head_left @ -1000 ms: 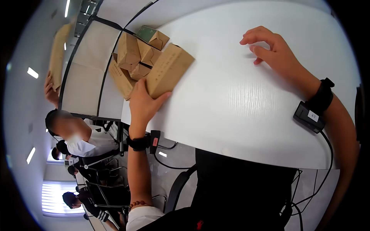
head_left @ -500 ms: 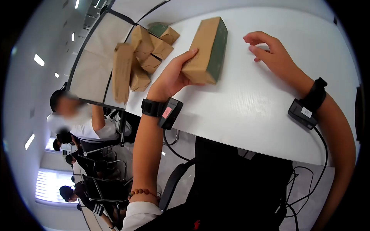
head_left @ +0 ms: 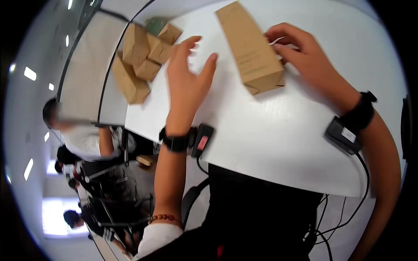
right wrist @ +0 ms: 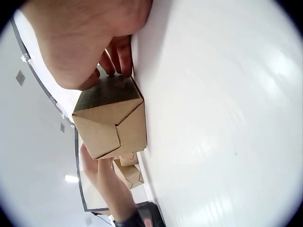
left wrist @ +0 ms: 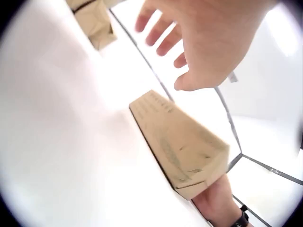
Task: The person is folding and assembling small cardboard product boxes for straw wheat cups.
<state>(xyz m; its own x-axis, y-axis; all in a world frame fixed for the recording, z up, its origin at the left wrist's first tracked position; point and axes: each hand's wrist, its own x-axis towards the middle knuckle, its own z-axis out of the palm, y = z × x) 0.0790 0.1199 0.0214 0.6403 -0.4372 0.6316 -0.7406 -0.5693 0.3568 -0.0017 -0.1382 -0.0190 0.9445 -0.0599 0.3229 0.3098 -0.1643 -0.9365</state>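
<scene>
A long brown cardboard box lies on the white table between the two hands, its folded end toward the person. Printed lettering shows on its upper face, and the right wrist view reveals a dark green side. My right hand is at that green side, its loosely bent fingertips touching the face. To the left of the box, my left hand is off it with fingers spread and thumb out. The left wrist view has this hand above the box, holding nothing.
Several similar boxes are heaped at the table's left edge against a partition. Cables hang from the wrist cameras below the table's front edge. Other people sit in the room at left, one of them close by.
My left hand took a box from the heap, carried it right across the table and let go of it near the right hand. The right hand now touches the box's side.
</scene>
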